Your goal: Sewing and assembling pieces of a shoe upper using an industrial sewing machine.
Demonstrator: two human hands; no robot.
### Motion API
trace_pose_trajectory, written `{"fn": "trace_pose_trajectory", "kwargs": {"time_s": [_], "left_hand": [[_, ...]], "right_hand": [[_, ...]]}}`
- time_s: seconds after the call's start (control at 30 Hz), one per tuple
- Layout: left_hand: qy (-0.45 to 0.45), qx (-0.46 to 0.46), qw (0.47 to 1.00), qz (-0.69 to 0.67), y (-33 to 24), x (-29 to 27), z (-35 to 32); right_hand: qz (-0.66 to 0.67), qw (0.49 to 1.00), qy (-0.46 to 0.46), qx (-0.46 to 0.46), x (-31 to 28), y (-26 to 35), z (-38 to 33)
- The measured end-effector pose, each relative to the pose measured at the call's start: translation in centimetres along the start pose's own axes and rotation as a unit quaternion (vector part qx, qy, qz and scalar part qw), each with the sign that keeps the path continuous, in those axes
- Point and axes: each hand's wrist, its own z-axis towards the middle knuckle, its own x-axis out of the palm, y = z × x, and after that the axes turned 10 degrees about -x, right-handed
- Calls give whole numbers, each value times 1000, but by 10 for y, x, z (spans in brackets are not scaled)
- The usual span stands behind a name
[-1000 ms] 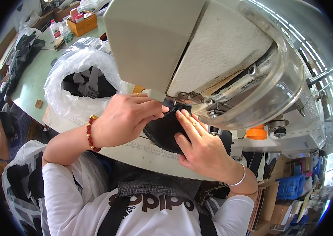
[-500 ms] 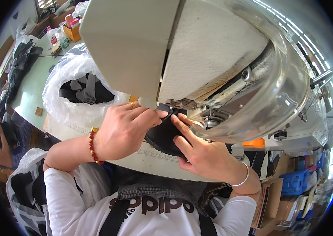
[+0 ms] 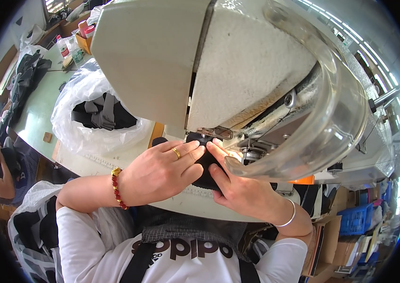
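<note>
A black fabric piece (image 3: 205,178) lies under the needle area of a sewing machine (image 3: 252,61), partly covered by my hands. My left hand (image 3: 155,173) rests on its left side, fingers stretched flat with the tips pressing close to the presser foot (image 3: 203,137). A dark rounded end of material (image 3: 159,141) shows just beyond that hand. From the right, my right hand (image 3: 245,191) lays its spread fingers on the same piece, index and middle fingertips beside the left fingertips. The needle tip itself is too small to make out.
Left of the machine, a white plastic bag (image 3: 68,127) holds black and grey pieces. Bottles (image 3: 62,46) and a small wooden block (image 3: 47,137) stand on the table. A clear curved guard (image 3: 351,113) juts out at right. Another person (image 3: 4,172) sits far left.
My left hand has come down and away from beside the needle area, its fingers now flatter on the fabric. The fabric has shifted, and a dark end now shows past the left hand.
</note>
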Motion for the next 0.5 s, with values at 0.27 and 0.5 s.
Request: {"fn": "trace_pose_trajectory", "kwargs": {"time_s": [0.27,0.5], "left_hand": [[7,-85,987,-136,13,7,-8],[44,-170,916,-361,37,4,-14]], "right_hand": [[-124,984,108,-73,-8,-7,-4],[21,1000,-4,-20,11,-9,-14]]}}
